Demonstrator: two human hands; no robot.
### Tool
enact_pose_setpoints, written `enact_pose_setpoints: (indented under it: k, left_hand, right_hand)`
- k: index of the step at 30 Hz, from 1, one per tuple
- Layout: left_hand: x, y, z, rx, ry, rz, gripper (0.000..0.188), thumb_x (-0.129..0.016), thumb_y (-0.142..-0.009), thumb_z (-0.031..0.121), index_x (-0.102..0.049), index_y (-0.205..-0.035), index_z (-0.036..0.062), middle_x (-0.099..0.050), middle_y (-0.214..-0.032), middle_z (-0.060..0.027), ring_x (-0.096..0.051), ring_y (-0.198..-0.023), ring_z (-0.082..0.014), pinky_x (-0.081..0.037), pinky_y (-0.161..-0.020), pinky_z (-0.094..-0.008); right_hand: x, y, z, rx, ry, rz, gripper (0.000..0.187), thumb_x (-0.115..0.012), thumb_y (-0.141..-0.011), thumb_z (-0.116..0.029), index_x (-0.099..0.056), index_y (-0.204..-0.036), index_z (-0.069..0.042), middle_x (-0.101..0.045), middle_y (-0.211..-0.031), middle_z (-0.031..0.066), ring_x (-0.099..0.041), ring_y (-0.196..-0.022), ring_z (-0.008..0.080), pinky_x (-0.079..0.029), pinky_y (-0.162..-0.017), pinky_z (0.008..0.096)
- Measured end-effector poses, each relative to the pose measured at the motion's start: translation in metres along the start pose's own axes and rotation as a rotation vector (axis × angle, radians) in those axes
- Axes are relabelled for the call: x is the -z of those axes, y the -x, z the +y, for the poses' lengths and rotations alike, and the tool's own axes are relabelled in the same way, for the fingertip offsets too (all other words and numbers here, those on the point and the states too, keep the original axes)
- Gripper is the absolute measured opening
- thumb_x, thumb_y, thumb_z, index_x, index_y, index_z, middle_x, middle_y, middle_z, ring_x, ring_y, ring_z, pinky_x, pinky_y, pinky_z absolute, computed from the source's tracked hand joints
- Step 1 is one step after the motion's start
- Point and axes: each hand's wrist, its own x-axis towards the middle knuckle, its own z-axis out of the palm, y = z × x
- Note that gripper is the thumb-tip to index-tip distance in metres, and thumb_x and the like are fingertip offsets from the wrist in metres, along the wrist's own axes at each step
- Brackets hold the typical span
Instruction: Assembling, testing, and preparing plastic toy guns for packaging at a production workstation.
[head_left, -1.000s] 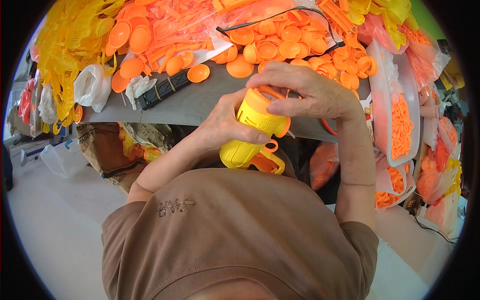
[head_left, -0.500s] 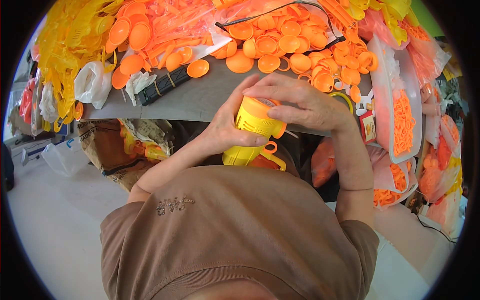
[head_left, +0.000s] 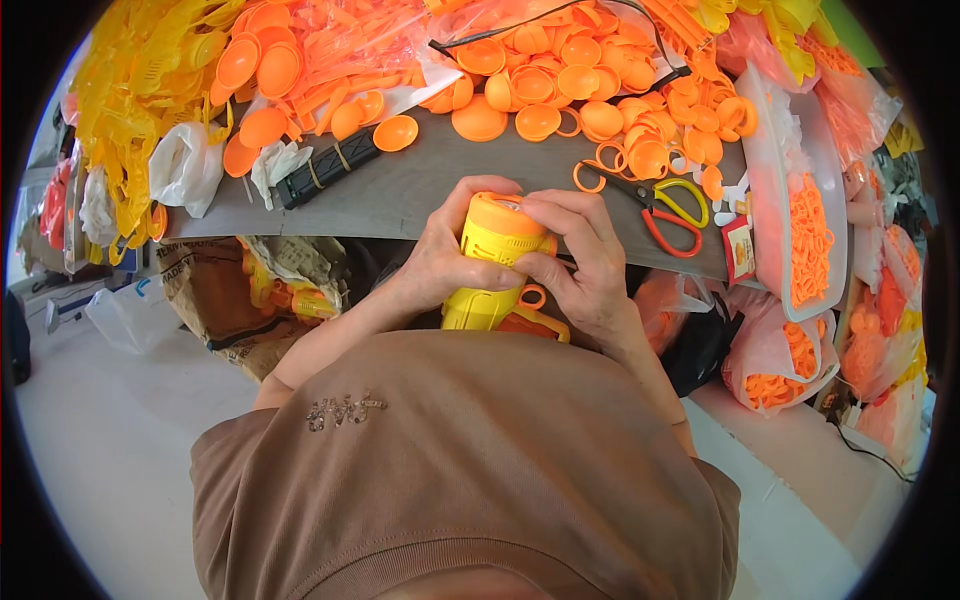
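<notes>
Between my hands, just above my chest at the table's front edge, is a yellow plastic flashlight [head_left: 487, 252] with an orange head ring, held head up and slightly tilted. My left hand [head_left: 443, 262] wraps round its upper body, the thumb lying across the front. The fingers of my right hand [head_left: 592, 272] press on the orange rim, with the thumb against the side. Below that hand, an orange loop [head_left: 533, 297] and a yellow handle-like part show partly, close to the shirt. The flashlight's back is hidden by my fingers.
Heaped orange caps [head_left: 600, 120] cover the far side of the grey table [head_left: 400, 190]. Scissors [head_left: 672, 228] with red and yellow handles lie at right, near a white bin [head_left: 770, 225] of orange rings. A banded black block [head_left: 325, 172] and yellow parts [head_left: 150, 100] are left; a paper sack [head_left: 215, 300] stands below.
My right hand has dropped from over the flashlight's top to its right side, its thumb now on the body. The scissors behind my wrist have come into view. The left hand keeps its hold.
</notes>
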Motion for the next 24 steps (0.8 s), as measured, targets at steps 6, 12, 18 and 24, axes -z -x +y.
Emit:
enact_pose_setpoints:
  k: [6,12,18,24]
  left_hand:
    - [-0.001,-0.001,-0.001,0.028,-0.013,-0.01,0.071,-0.075,-0.06,0.008,-0.04,-0.121,0.006,-0.056,-0.107,-0.0078,-0.054,-0.099,-0.016,-0.045,-0.087,-0.0314]
    - [-0.006,-0.016,0.018,-0.02,0.017,-0.062,0.088,-0.076,-0.059,0.011,-0.032,-0.135,0.0047,-0.054,-0.111,-0.0093,-0.053,-0.104,-0.018,-0.043,-0.09,-0.0325]
    - [-0.01,-0.033,0.03,0.035,-0.224,-0.165,0.096,-0.079,-0.057,0.015,-0.029,-0.138,0.0032,-0.052,-0.117,-0.0105,-0.05,-0.11,-0.0201,-0.041,-0.093,-0.032]
    - [0.013,-0.017,0.037,0.022,-0.309,-0.14,0.074,-0.079,-0.061,0.02,-0.046,-0.123,-0.0043,-0.058,-0.109,-0.0118,-0.055,-0.103,-0.0186,-0.043,-0.09,-0.0312]
  right_hand:
    - [-0.007,0.011,0.007,0.014,-0.063,0.081,0.037,-0.073,-0.075,-0.014,-0.059,-0.106,0.001,-0.057,-0.103,0.0137,-0.057,-0.095,0.0267,-0.047,-0.08,0.0324]
    - [0.012,-0.011,0.004,0.056,0.012,0.057,0.039,-0.066,-0.083,-0.027,-0.059,-0.109,0.0,-0.057,-0.101,0.0144,-0.057,-0.096,0.0284,-0.046,-0.083,0.0346]
    - [0.037,-0.067,-0.002,-0.166,0.047,-0.455,0.051,-0.051,-0.089,-0.047,-0.055,-0.109,0.0,-0.056,-0.101,0.0116,-0.055,-0.092,0.0215,-0.044,-0.08,0.0323]
    - [0.045,-0.065,0.017,-0.226,-0.126,-0.089,0.037,-0.046,-0.092,-0.035,-0.054,-0.104,0.0,-0.055,-0.092,0.0065,-0.052,-0.084,0.0133,-0.041,-0.074,0.0261]
